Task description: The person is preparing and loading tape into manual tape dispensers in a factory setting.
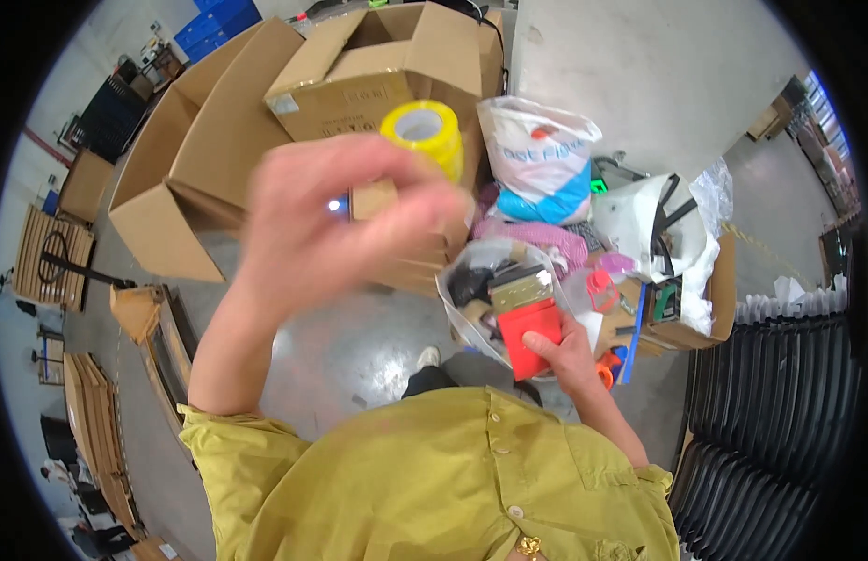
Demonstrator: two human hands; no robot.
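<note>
My left hand (336,220) is raised in front of the cardboard boxes, blurred by motion. Its thumb and fingers curve with a gap between them, and nothing shows in its grasp. At right of centre, my right hand (567,351) grips a flat red pouch (529,335) by its lower right side, thumb on top. A shiny olive-gold flap or panel (521,292) shows at the pouch's far end; whether it is part of the pouch I cannot tell. Beneath the pouch is a clear plastic bag (455,304) with dark items inside.
Behind my left hand, yellow tape rolls (420,126) sit by open cardboard boxes (331,103). A white-and-blue bag (537,154), a white bin (640,220) and a carton (724,290) stand beyond my right hand. Stacked black chairs (761,393) line the right side.
</note>
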